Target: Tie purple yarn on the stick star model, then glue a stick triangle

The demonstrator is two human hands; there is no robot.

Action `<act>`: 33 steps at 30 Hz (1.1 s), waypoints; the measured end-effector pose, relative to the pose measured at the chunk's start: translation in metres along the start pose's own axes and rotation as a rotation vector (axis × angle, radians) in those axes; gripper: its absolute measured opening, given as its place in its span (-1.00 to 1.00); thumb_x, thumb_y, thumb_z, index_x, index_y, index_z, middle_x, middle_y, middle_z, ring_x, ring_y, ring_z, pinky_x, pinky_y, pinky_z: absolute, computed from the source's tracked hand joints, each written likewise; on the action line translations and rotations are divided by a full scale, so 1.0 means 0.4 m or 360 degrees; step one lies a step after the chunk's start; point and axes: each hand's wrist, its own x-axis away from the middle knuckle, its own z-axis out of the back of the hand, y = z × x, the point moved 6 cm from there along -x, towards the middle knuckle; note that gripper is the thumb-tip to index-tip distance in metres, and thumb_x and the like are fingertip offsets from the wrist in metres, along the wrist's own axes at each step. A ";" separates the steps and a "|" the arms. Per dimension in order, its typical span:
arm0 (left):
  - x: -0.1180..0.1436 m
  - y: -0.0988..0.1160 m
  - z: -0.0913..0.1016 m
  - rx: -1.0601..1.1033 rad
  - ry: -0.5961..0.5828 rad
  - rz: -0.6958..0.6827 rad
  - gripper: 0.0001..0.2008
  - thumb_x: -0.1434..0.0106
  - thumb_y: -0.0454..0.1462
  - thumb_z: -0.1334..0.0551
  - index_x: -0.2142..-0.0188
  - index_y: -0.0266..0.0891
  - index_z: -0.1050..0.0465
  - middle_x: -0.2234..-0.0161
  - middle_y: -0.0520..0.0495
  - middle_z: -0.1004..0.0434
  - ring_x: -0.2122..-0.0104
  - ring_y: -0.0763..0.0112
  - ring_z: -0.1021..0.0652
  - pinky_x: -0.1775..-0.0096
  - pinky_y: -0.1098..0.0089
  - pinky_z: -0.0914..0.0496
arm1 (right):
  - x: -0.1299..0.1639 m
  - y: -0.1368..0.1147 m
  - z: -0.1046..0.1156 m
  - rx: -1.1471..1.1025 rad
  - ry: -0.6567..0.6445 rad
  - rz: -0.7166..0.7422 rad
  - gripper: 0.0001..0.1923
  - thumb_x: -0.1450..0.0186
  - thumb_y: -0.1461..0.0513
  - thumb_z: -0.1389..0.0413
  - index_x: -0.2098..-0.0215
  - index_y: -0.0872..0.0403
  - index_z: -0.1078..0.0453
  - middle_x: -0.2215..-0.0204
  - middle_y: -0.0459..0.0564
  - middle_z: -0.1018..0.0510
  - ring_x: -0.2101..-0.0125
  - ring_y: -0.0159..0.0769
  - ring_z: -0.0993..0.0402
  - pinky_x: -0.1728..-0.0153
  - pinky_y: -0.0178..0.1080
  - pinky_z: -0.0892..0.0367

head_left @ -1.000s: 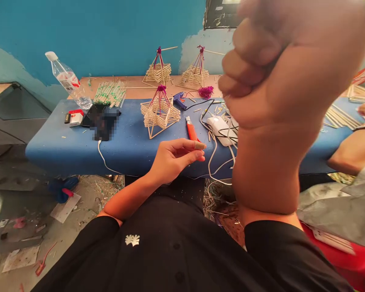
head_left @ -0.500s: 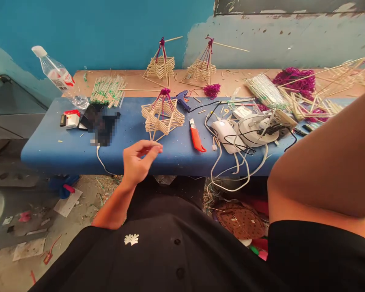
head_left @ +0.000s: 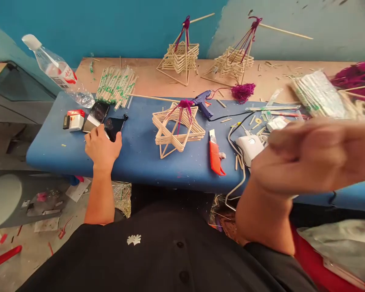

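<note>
My left hand (head_left: 102, 148) reaches over the near end of a black smartphone (head_left: 113, 126), thumb along its right edge and fingers on its left. Beside it lies a second dark phone (head_left: 99, 112). Close to the camera, my right hand (head_left: 310, 158) is curled into a blurred fist above the cables; whatever it may hold is hidden. Between the hands stands a star-shaped frame of thin wooden sticks (head_left: 178, 132), with purple yarn (head_left: 185, 105) gathered at its top. An orange utility knife (head_left: 215, 156) lies to the right of that frame.
Behind are two more stick frames (head_left: 182, 56), wrapped sticks (head_left: 117, 87), a plastic bottle (head_left: 61, 75) and a purple yarn bundle (head_left: 243, 92). A glue gun (head_left: 203, 103) lies by the star. A red-and-white box (head_left: 76, 120) stands left; a white charger (head_left: 250, 148) with cables lies right.
My left hand has moved left from in front of the star frame to the phones. My right hand has come into view as a fist. The view has shifted closer to the table.
</note>
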 end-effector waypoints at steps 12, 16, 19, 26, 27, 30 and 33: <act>-0.026 0.056 -0.015 -0.0110 -0.0116 0.0036 -0.07 -0.25 -0.08 -0.31 -0.54 -0.37 -0.17 -0.14 -0.54 -0.61 -0.17 -0.53 -0.50 -0.13 -0.43 -0.44 | 0.355 -0.020 -0.067 0.0003 -0.0757 0.0047 -0.87 -0.27 0.44 -0.14 0.29 0.15 -0.49 0.62 -0.18 -0.31 0.62 -0.47 -0.15 0.54 -0.26 -0.06; -0.035 0.071 -0.016 -0.0160 -0.0171 0.0069 0.03 -0.23 -0.10 -0.33 -0.61 -0.18 0.03 -0.11 -0.46 -0.64 -0.12 -0.55 -0.52 -0.05 -0.48 -0.46 | 0.357 -0.011 -0.071 -0.0015 -0.0779 0.0002 -0.86 -0.27 0.44 -0.13 0.28 0.14 -0.48 0.62 -0.18 -0.29 0.61 -0.47 -0.15 0.52 -0.28 -0.06; -0.035 0.073 -0.016 -0.0211 -0.0199 0.0130 0.05 -0.25 -0.08 -0.33 -0.63 -0.14 0.10 -0.08 -0.43 -0.66 -0.10 -0.55 -0.52 -0.02 -0.48 -0.47 | 0.351 -0.009 -0.070 -0.0020 -0.0793 -0.0024 -0.85 -0.27 0.44 -0.13 0.28 0.12 -0.47 0.62 -0.19 -0.29 0.60 -0.47 -0.13 0.52 -0.28 -0.05; 0.000 0.034 -0.001 -0.0105 -0.0135 -0.0034 -0.03 -0.26 -0.03 -0.34 -0.55 -0.38 -0.13 -0.24 -0.48 -0.57 -0.26 -0.43 -0.46 -0.26 -0.32 -0.39 | 0.350 -0.004 -0.071 -0.0031 -0.0833 -0.0085 -0.84 -0.26 0.46 -0.14 0.28 0.12 -0.47 0.61 -0.15 -0.36 0.60 -0.46 -0.17 0.52 -0.29 -0.08; 0.009 0.025 0.008 -0.0054 -0.0080 -0.0096 -0.02 -0.25 -0.05 -0.35 -0.54 -0.42 -0.13 -0.26 -0.48 -0.55 -0.29 -0.37 -0.44 -0.32 -0.26 -0.35 | 0.351 -0.002 -0.070 -0.0033 -0.0828 -0.0092 -0.84 -0.26 0.46 -0.14 0.28 0.13 -0.47 0.60 -0.14 -0.37 0.60 -0.46 -0.18 0.52 -0.29 -0.09; 0.037 -0.002 0.032 0.0049 0.0044 -0.0227 -0.10 -0.26 -0.08 -0.36 -0.50 -0.37 -0.21 -0.21 -0.34 -0.61 -0.30 -0.21 -0.44 -0.39 -0.12 -0.30 | 0.356 0.003 -0.067 -0.0044 -0.0810 -0.0108 -0.85 -0.26 0.46 -0.15 0.28 0.13 -0.48 0.60 -0.14 -0.41 0.61 -0.46 -0.22 0.52 -0.30 -0.12; 0.057 -0.021 0.040 0.0023 0.0066 -0.0238 -0.25 -0.27 -0.07 -0.36 -0.40 -0.27 -0.37 -0.01 -0.24 -0.72 -0.22 -0.18 -0.50 -0.38 -0.13 -0.28 | 0.359 0.006 -0.064 -0.0052 -0.0801 -0.0123 -0.86 -0.26 0.45 -0.16 0.30 0.12 -0.48 0.60 -0.14 -0.43 0.62 -0.46 -0.23 0.52 -0.30 -0.14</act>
